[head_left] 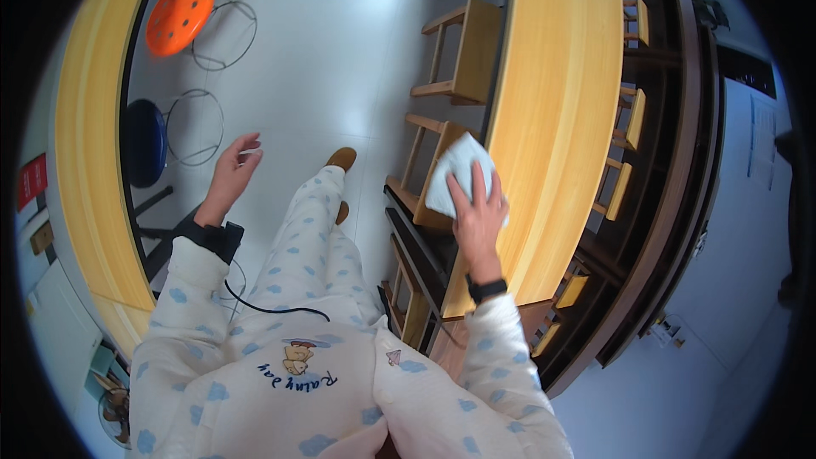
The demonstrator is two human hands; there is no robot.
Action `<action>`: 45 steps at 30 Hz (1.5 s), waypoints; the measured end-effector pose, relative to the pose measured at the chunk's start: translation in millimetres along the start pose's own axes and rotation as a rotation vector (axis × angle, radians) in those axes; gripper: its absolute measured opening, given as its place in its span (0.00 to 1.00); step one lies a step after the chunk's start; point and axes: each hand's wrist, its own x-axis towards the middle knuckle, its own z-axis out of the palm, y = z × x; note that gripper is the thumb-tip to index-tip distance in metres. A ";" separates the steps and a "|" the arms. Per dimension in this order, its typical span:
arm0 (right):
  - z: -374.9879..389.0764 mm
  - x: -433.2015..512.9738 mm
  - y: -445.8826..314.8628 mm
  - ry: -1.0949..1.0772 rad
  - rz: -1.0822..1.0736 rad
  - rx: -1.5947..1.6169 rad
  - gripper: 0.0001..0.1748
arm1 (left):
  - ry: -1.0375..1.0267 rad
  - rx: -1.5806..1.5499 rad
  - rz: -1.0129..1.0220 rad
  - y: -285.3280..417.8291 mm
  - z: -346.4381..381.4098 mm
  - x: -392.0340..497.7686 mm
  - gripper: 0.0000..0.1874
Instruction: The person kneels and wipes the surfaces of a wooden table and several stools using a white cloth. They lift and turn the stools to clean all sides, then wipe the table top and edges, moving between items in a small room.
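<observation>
My right hand has its fingers spread over a folded pale blue cloth, gripping it at the near edge of a long wooden table. Part of the cloth sticks out past that edge, above a wooden stool. Whether the cloth presses on the tabletop is hard to tell. Over the floor on the left, my left hand hangs with its fingers loosely bent and apart, holding nothing. A black band with a small box and a cable sits on the left wrist.
Wooden stools stand under the right table's near edge, with more on its far side. At left is another wooden table, beside an orange round stool and a dark blue one. Pale tiled floor runs between the tables.
</observation>
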 end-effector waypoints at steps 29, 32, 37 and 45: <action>321.0 -39.6 26.1 -0.084 1.588 0.303 0.41 | -0.529 0.147 -0.134 -138.1 151.5 65.6 0.17; 320.9 43.7 32.9 -0.014 1.353 0.110 0.40 | -0.548 0.209 -0.104 -136.7 154.1 85.7 0.17; 309.4 99.4 46.5 0.104 0.560 -0.036 0.36 | -0.529 0.241 -0.034 -131.2 160.1 112.5 0.17; 318.9 35.6 120.9 0.126 1.406 0.068 0.30 | -0.549 0.298 -0.041 -161.5 142.2 122.1 0.16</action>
